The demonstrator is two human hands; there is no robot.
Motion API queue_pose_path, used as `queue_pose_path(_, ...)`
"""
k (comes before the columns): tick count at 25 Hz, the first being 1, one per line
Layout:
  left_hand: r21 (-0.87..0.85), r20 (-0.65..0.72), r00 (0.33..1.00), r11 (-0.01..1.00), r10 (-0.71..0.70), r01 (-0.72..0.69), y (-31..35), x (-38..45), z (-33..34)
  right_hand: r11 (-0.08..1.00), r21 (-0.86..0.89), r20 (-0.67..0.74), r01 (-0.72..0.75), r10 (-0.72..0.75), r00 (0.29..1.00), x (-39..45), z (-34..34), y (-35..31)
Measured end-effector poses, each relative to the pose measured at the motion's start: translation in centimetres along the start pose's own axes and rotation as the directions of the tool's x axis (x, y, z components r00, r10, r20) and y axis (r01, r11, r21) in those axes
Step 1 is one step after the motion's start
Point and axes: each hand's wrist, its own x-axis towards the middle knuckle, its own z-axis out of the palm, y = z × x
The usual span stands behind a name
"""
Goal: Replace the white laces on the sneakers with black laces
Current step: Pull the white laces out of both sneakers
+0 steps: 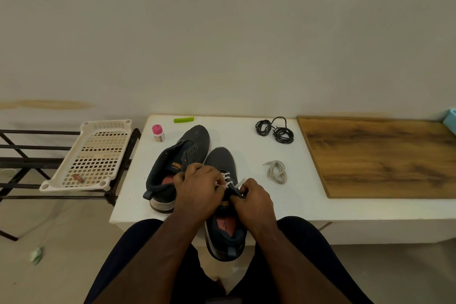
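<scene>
Both hands are working close together over the near sneaker (223,165) at table (246,205) front: left hand (199,190) pinching its white lace (225,176), right hand (254,202) gripping the tongue. Black laces (275,129) are lying at 1 o'clock, well apart.

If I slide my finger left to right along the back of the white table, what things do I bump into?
Pink-capped little bottle → green plastic clip → coiled black laces → brown wooden board.
</scene>
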Motion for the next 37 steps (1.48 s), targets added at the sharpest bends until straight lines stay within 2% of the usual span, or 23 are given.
queue_pose_path(3, -0.072, -0.099, 0.987, 0.991, -0.124, 0.117, -1.7, 0.7, -1.4, 1.000, 0.002, 0.004, 0.002, -0.002, 1.000, 0.1, 0.2, 0.1)
queue_pose_path(5, -0.061, -0.077, 0.985, 0.987, -0.154, 0.150, -2.2, 0.6, -1.6, 1.000, 0.008, 0.001, 0.000, 0.000, 1.000, 0.1, 0.2, 0.2)
queue_pose_path(11, 0.036, 0.052, 0.999, 0.999, -0.009, 0.007, -0.3, -0.1, 0.3, 1.000, 0.013, -0.008, 0.000, 0.000, 1.000, 0.2, 0.2, 0.3)
queue_pose_path(15, -0.002, -0.021, 1.000, 1.000, -0.009, 0.009, -0.3, -0.1, 0.1, 1.000, 0.006, 0.009, -0.007, 0.007, 1.000, 0.2, 0.2, 0.4)
queue_pose_path(18, -0.092, -0.104, 0.987, 0.989, -0.123, 0.113, -2.0, 0.9, -1.3, 1.000, 0.001, 0.014, -0.012, 0.012, 1.000, 0.3, 0.0, 0.4)
queue_pose_path(21, -0.089, -0.030, 0.996, 0.993, -0.080, 0.077, -1.9, 0.4, -1.1, 1.000, -0.006, 0.019, 0.003, -0.003, 1.000, 0.3, 0.1, 0.3)
queue_pose_path(25, 0.050, 0.027, 0.998, 0.998, 0.048, -0.050, 0.4, -0.4, 1.0, 1.000, 0.019, 0.002, -0.018, 0.018, 1.000, 0.3, 0.3, 0.4)
queue_pose_path(28, 0.017, 0.038, 0.999, 1.000, 0.013, -0.014, 0.3, 0.1, 1.3, 0.999, 0.029, -0.025, -0.016, 0.016, 1.000, -0.1, 0.3, 0.4)
queue_pose_path(33, -0.026, 0.024, 1.000, 1.000, 0.015, -0.014, 0.1, 0.1, 1.4, 0.997, -0.010, -0.109, 0.080, -0.080, 0.991, -0.6, 0.4, 0.2)
queue_pose_path(37, -0.047, 0.017, 1.000, 0.999, 0.015, -0.014, 0.0, 0.1, 1.4, 0.997, 0.005, -0.089, 0.080, -0.079, 0.993, -0.7, 0.2, 0.1)
